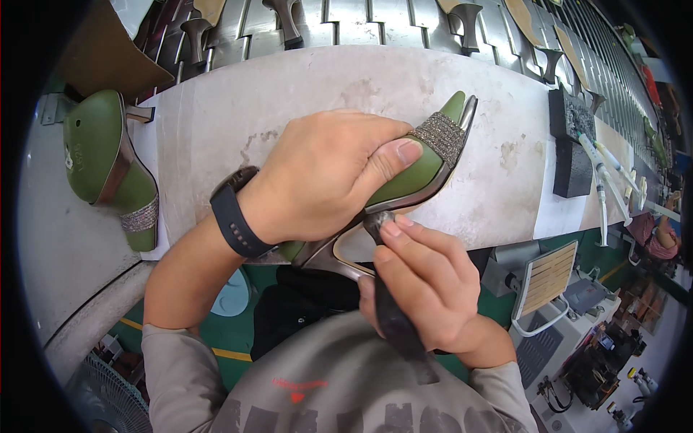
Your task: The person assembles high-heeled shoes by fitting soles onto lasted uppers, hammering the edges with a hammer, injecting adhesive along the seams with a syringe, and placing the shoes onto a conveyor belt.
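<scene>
My left hand (325, 169), with a black watch on its wrist, is closed around a high-heeled shoe (410, 180) set on a green shoe last. A glittering band crosses the shoe near its pointed toe, which points to the far right. Its thumb presses on the green last. My right hand (429, 281) pinches a dark, flat strip (393, 307) whose kind I cannot make out. The strip's upper end, with a pale patch, sits against the shoe's underside near the arch, and its lower end hangs toward my shirt. Part of the shoe's heel area is hidden by my hands.
A second shoe on a green last (108, 155) lies at the left. Beyond the stained work board (498, 155), heeled shoe parts (465, 25) rest on a slatted metal conveyor (361, 25). A dark block (574, 169) and several brushes (603, 173) are at the right.
</scene>
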The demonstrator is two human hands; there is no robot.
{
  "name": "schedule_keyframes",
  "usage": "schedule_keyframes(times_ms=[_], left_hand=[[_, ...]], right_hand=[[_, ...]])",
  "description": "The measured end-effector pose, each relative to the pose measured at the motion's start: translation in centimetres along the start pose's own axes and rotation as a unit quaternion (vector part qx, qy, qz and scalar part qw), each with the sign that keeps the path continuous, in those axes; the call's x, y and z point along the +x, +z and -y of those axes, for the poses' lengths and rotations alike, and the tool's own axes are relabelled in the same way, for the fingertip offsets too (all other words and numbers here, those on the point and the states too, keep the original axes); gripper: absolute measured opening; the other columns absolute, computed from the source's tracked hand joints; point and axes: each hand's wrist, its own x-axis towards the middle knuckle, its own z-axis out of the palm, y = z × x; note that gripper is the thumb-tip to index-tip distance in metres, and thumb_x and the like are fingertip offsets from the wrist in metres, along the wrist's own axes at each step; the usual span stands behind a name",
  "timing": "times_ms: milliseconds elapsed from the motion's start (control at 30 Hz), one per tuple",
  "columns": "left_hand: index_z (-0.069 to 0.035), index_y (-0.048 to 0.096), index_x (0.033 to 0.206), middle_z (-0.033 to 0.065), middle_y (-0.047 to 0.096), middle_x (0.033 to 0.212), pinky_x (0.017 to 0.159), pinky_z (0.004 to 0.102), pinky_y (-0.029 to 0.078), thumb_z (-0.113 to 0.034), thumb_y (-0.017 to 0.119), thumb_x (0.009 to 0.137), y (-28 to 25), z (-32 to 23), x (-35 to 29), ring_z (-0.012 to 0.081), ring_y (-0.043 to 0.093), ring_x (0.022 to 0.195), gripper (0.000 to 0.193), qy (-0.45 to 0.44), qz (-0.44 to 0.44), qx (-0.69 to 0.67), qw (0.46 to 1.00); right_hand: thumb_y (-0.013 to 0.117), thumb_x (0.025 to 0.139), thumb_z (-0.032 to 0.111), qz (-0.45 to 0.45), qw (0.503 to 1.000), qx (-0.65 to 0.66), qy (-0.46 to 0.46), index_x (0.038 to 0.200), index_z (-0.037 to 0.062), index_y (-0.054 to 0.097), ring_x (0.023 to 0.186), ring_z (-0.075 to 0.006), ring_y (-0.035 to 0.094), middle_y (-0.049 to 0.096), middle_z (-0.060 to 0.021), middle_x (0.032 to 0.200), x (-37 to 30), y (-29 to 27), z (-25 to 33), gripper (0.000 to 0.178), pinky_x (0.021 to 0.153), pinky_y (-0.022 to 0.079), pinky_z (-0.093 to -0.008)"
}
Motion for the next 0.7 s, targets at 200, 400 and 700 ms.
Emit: schedule_keyframes(times_ms=[200,400,700], left_hand=[[0.003,0.072,0.123,0.0225,0.075,0.103,0.082,0.0434,0.055,-0.026,0.055,0.111,-0.6,0.3,-0.3,0.0404,0.071,0.094,0.036,-0.044,0.018,-0.003,0.999],[0.006,0.059,0.138,0.0276,0.074,0.104,0.082,0.0467,0.056,-0.043,0.076,0.096,-1.2,-1.9,1.0,0.0437,0.072,0.096,0.067,-0.018,0.042,0.051,0.998],[0.002,0.052,0.138,0.0234,0.071,0.096,0.077,0.0506,0.055,-0.033,0.092,0.076,1.5,-3.1,1.3,0.0447,0.070,0.090,0.083,-0.035,-0.006,0.143,0.989]], right_hand=[[0.083,0.076,0.006,-0.009,1.000,-0.009,0.014,0.103,-0.0015,0.076,0.096,-0.0336,0.075,0.077,-0.0188,0.110,0.4,0.3,-0.5,0.029,0.079,0.062,-0.0395],[0.075,0.091,0.006,-0.065,0.980,0.091,0.163,0.124,-0.0051,0.064,0.117,-0.0364,0.072,0.071,-0.0289,0.128,0.6,-5.2,-2.4,0.036,0.106,0.055,-0.0461],[0.074,0.096,0.006,-0.073,0.892,0.330,0.301,0.110,-0.0058,0.072,0.098,-0.0139,0.073,0.079,-0.0138,0.108,7.1,-5.5,-7.5,0.019,0.087,0.058,-0.0293]])
